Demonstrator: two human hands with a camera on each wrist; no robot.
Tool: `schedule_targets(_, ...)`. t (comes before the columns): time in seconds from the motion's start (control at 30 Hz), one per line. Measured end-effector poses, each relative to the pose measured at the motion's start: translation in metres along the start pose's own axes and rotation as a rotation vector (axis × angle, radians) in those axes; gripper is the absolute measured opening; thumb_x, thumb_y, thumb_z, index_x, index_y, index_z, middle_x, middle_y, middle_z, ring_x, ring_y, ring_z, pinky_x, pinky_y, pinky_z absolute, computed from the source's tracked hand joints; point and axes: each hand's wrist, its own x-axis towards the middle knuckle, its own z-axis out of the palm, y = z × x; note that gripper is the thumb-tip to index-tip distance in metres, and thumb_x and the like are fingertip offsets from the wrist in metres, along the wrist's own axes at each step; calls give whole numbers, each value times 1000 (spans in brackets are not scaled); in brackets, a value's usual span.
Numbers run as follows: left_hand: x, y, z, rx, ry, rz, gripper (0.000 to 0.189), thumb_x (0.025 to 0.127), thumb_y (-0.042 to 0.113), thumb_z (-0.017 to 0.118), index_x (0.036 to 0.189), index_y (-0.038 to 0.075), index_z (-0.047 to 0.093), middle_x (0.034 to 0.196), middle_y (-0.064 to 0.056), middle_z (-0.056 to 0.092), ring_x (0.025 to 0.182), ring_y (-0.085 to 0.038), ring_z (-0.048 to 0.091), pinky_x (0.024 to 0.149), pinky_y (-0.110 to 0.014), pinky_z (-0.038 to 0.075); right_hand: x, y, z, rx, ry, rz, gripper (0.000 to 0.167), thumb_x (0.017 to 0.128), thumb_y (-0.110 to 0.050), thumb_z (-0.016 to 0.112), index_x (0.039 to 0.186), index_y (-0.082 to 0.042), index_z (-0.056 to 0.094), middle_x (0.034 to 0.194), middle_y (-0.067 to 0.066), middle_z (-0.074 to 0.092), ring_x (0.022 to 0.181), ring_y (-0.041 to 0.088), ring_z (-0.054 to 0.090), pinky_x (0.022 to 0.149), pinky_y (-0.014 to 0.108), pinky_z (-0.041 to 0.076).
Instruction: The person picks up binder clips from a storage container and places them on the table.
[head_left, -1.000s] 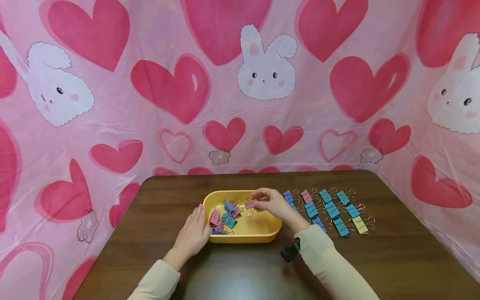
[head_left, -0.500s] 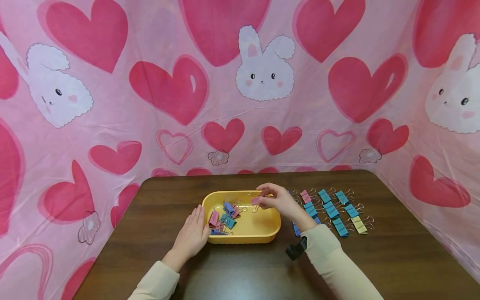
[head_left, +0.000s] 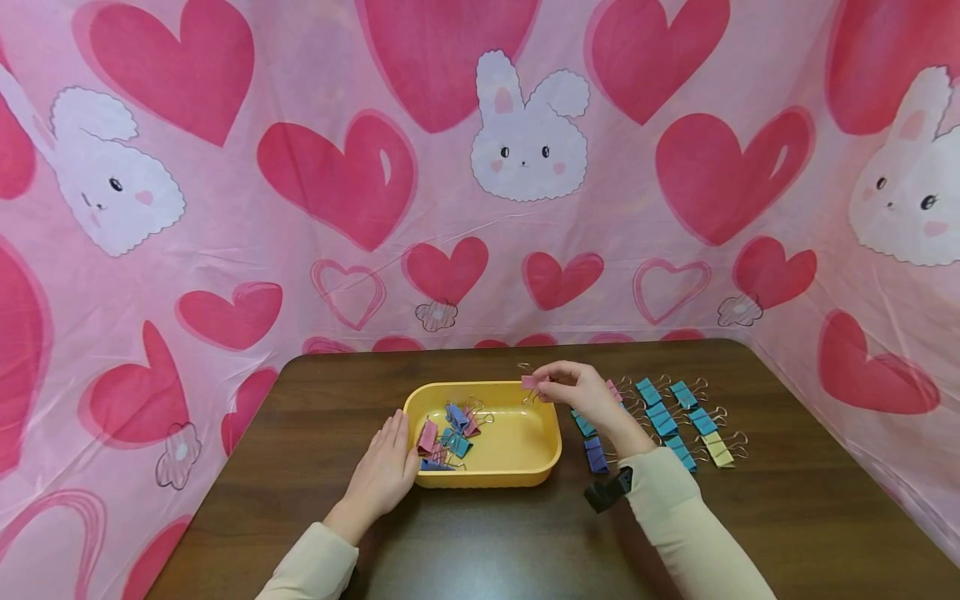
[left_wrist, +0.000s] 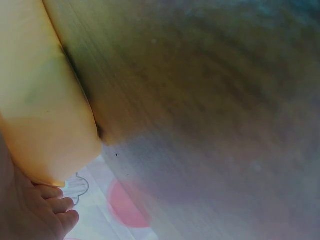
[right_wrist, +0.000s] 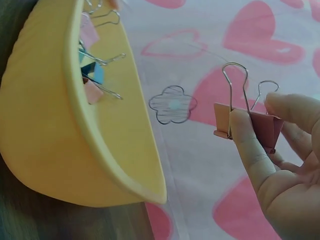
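Between thumb and fingers my right hand pinches a pink binder clip, held over the right rim of the yellow tray. Its wire handles stick out to both sides. My left hand lies with straight fingers along the tray's left side; in the left wrist view its fingertips show by the tray wall. Inside the tray, at the left, several binder clips lie in a loose heap: pink, teal and blue. The tray's right half shows bare yellow bottom.
Right of the tray, several binder clips stand in columns on the brown table, among them teal ones, a yellow one and a dark blue one. My right forearm overlaps part of them. A pink heart-print cloth hangs behind the table.
My right hand has carried the pink binder clip up and to the right, from inside the tray to its right rim. My left hand has stayed at the tray's left side.
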Motion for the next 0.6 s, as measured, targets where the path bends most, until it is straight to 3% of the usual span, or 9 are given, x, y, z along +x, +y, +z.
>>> schedule_targets(0.13,0,0,0,0,1,-1,59,93,21,46,138,-12,28,144,-26,26,132,-38,25,106,-47,20,-3,-3,-8,-18,62,57,32,84,-11,65,113,2,60,109,17,61,93,37,60,82,42,50)
schedule_targets(0.3,-1,1,0,-1,-6,-3,59,92,22,46,138,-12,28,143,-27,26,131,-39,25,106,-48,21,-6,-5,-20,-36,96,53,38,85,-7,64,120,4,54,111,21,57,87,23,61,78,32,51)
schedule_targets(0.6,-1,1,-1,-9,-20,-15,60,93,22,46,139,-11,26,145,-25,24,133,-37,23,107,-47,19,-10,-4,-38,143,154,-36,41,89,1,55,125,16,42,108,23,58,83,14,66,81,35,49)
